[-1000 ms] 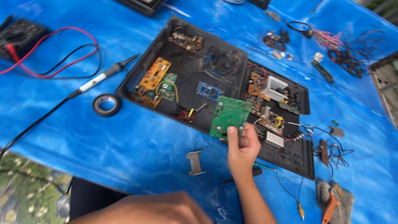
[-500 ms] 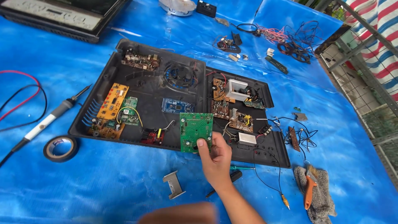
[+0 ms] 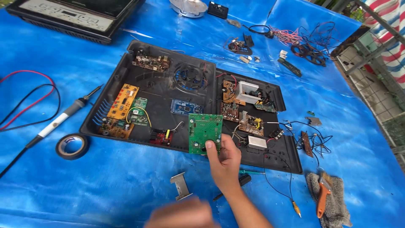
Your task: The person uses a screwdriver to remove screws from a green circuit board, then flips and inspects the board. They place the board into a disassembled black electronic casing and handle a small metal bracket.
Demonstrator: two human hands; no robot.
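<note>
Pinched between thumb and fingers, a green circuit board (image 3: 205, 133) is held by its lower edge in the right hand (image 3: 225, 162), component side tilted up toward the camera, a grip that seems meant to keep skin off the parts. The board hovers over the front rim of a black plastic appliance base (image 3: 168, 90), the landmark here. Nearest the camera, in front of the base, the left hand (image 3: 181, 214) is a blurred shape at the frame's bottom edge; whether it is open or closed cannot be told. Just in front of the base lie a small metal bracket (image 3: 181, 186) and a dark screwdriver (image 3: 236, 185), partly hidden behind the right wrist. Left of the base sit a roll of black tape (image 3: 72, 146) and a soldering iron (image 3: 63, 117), its cable running out of frame. Right of it, a brush (image 3: 323, 192) rests on a grey rag. Inside the base, loose boards lie flat, an orange one (image 3: 122, 101) among them, around a round fan (image 3: 189, 77). Beyond the base, tangled wires (image 3: 310, 44) and small parts are too small to identify, and a flat black appliance top (image 3: 76, 14) is cut off by the upper edge. All rests on blue tarpaulin (image 3: 105, 190).
</note>
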